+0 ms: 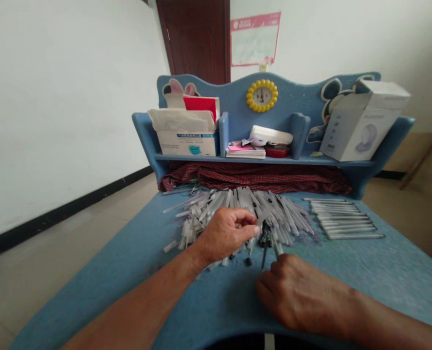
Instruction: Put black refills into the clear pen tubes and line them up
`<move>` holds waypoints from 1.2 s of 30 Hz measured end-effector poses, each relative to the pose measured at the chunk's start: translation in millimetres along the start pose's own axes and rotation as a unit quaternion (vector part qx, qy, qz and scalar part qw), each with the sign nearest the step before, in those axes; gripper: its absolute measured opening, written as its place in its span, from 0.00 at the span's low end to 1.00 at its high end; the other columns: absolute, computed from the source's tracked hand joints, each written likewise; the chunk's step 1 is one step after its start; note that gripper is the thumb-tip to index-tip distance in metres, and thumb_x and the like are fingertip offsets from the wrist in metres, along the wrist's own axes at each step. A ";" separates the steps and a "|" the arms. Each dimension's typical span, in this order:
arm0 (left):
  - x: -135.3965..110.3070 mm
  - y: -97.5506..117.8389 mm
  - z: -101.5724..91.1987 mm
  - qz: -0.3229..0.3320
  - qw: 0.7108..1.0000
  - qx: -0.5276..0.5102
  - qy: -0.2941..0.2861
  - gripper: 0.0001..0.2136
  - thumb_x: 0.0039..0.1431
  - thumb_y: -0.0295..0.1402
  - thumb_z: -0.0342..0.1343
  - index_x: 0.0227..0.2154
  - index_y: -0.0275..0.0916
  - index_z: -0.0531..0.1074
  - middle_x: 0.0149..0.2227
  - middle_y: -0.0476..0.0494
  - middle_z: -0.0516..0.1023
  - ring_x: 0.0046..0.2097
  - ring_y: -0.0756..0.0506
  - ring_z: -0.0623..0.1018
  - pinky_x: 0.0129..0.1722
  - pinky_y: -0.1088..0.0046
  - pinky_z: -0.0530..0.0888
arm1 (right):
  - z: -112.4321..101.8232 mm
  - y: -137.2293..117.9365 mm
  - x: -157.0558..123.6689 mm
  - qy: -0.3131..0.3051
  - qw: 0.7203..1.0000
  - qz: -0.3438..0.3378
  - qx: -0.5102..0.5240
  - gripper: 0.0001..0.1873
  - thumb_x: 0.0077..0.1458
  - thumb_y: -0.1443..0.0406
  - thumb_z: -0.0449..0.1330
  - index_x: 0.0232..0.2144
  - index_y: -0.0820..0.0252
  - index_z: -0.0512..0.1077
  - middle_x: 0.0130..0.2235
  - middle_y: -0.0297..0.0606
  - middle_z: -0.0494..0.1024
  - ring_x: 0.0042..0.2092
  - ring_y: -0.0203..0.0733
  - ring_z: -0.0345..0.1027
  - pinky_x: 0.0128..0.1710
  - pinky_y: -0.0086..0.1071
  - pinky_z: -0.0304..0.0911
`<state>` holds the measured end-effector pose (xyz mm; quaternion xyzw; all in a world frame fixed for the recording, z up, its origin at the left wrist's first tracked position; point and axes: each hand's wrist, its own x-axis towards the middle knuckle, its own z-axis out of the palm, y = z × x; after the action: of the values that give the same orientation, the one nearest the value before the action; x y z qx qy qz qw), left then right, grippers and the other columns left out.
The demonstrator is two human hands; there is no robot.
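My left hand (228,232) reaches over a pile of pen parts (285,214), thumb and fingers drawn together. A small translucent piece shows by its fingertips; whether it is held I cannot tell. Closer to me, my right hand (298,289) is closed in a fist, with the end of a clear pen barrel (278,249) sticking out of it. Between the hands lie black pen caps (265,232) and a thin dark stick (264,256). A loose black cap (248,261) rests on the blue desk (216,301).
A row of pens (347,221) lies on the right. Behind the pile is a checked cloth (256,177) under a shelf (201,158). On it stand a mask box (187,143), papers (245,152) and a white carton (362,126). A yellow clock (261,96) hangs above.
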<state>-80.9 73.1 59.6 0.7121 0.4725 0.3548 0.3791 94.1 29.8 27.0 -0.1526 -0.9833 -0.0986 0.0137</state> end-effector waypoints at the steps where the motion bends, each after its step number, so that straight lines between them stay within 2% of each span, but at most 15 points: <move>1: 0.1 0.1 0.3 0.001 1.000 0.003 0.000 0.05 0.45 0.30 0.58 0.26 0.34 0.74 0.18 0.55 0.65 0.21 0.54 0.62 0.20 0.80 0.59 | 0.5 -0.8 0.5 0.004 1.000 -0.002 -0.001 0.09 0.57 0.73 0.49 0.26 0.62 0.66 0.24 0.36 0.72 0.20 0.37 0.59 0.19 0.34 0.37; 9: 1.2 -3.0 2.6 0.002 1.000 0.011 0.000 0.04 0.46 0.30 0.57 0.25 0.35 0.74 0.17 0.56 0.65 0.20 0.54 0.62 0.20 0.80 0.60 | -3.2 -0.1 7.2 0.006 0.999 -0.002 -0.031 0.10 0.55 0.76 0.49 0.28 0.63 0.67 0.24 0.37 0.73 0.21 0.37 0.62 0.18 0.33 0.40; 19: 1.7 -5.2 4.4 -0.012 1.000 0.014 -0.005 0.04 0.48 0.30 0.57 0.27 0.34 0.73 0.16 0.56 0.64 0.19 0.55 0.62 0.18 0.80 0.58 | -6.1 0.2 18.6 0.001 0.998 -0.046 -0.033 0.09 0.50 0.77 0.52 0.24 0.65 0.69 0.24 0.40 0.74 0.22 0.38 0.65 0.15 0.30 0.42; 29: 3.7 -12.0 2.8 -0.003 1.000 0.014 0.004 0.06 0.47 0.30 0.57 0.28 0.34 0.74 0.16 0.57 0.65 0.19 0.55 0.63 0.20 0.80 0.61 | -19.0 4.0 36.2 -0.087 0.991 -0.083 -0.050 0.09 0.47 0.76 0.56 0.22 0.62 0.73 0.25 0.38 0.77 0.22 0.41 0.68 0.13 0.30 0.45; 36: 3.5 -10.5 0.6 0.015 0.999 0.023 0.022 0.05 0.47 0.30 0.57 0.28 0.34 0.74 0.16 0.56 0.64 0.20 0.53 0.65 0.22 0.79 0.63 | -18.2 10.6 38.7 -0.048 0.994 -0.084 -0.055 0.11 0.48 0.77 0.55 0.21 0.61 0.71 0.23 0.37 0.76 0.22 0.38 0.66 0.16 0.30 0.43</move>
<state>-83.6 79.1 50.7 0.7196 0.4776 0.3656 0.3469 60.4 47.6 49.0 -0.0746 -0.9853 -0.1457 -0.0498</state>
